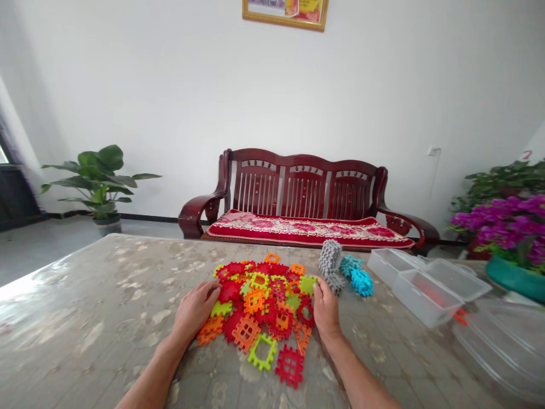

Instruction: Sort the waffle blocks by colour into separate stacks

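A heap of flat plastic interlocking tiles with notched edges (pixel 254 301), in red, orange and yellow-green, lies spread on the table between my hands. My left hand (pixel 196 307) rests against the heap's left side, thumb and fingers apart, touching its edge by a red tile (pixel 230 291). On the opposite side, my right hand (pixel 326 307) is closed, its thumb and fingers pinching a yellow-green tile (pixel 307 284). Nearest me lie a yellow-green square frame tile (pixel 251 353) and a red window-shaped tile (pixel 290 378).
Grey tiles (pixel 330 257) stand stacked behind my right hand, beside blue tiles (pixel 361 282). Clear plastic boxes (pixel 426 309) and a transparent lid (pixel 506 346) are at the right, near a flower pot (pixel 515 278). A wooden bench (pixel 304 182) stands beyond the table (pixel 106 324).
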`<control>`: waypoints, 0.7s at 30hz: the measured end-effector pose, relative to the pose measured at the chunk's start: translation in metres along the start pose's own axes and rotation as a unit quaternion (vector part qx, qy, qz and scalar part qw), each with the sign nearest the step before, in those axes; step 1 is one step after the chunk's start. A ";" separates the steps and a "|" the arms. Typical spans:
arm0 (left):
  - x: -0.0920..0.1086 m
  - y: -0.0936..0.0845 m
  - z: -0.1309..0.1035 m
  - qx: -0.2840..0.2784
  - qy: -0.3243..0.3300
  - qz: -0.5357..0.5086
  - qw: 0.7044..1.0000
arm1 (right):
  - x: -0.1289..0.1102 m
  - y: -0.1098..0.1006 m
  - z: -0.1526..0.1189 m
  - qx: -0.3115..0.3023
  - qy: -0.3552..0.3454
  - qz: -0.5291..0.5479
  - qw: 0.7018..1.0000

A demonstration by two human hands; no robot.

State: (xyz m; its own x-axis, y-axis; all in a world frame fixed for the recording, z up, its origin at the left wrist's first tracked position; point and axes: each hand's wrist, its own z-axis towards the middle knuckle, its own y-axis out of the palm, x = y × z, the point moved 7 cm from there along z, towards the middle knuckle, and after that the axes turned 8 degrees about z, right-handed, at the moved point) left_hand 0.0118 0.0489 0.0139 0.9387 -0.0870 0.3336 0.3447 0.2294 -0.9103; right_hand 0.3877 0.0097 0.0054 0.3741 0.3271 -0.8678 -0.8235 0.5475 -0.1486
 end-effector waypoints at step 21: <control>-0.006 0.004 0.004 -0.006 0.000 0.000 1.000 | 0.017 -0.130 0.014 0.059 0.009 -0.136 0.989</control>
State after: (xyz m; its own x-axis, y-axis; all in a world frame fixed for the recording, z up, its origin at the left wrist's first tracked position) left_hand 0.0076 0.0544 0.0097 0.9389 -0.0865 0.3331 0.3441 0.2184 -0.9132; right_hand 0.5066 -0.0452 0.0162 0.5656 0.1426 -0.8123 -0.6378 0.7000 -0.3212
